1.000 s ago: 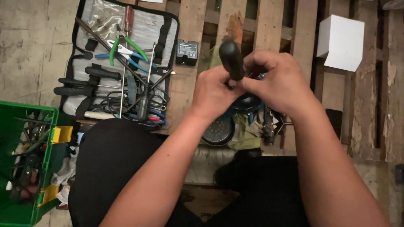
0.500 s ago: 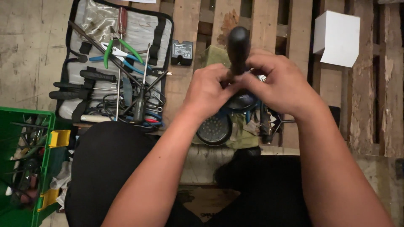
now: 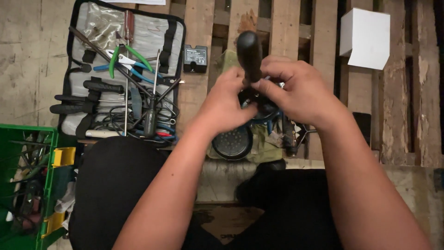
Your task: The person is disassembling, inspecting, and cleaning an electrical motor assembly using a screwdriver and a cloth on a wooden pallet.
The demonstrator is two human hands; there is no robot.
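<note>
Gripping a smooth rounded black handle [image 3: 249,53]: left hand [image 3: 225,104], right hand [image 3: 300,92]

workshop | open tool roll [image 3: 122,74] | wooden pallet [image 3: 203,92] | green crate [image 3: 18,185]

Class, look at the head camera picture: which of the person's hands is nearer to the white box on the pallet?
Right. The right hand grips the black handle just left of the white box; the left hand is farther left, beyond the handle.
</note>
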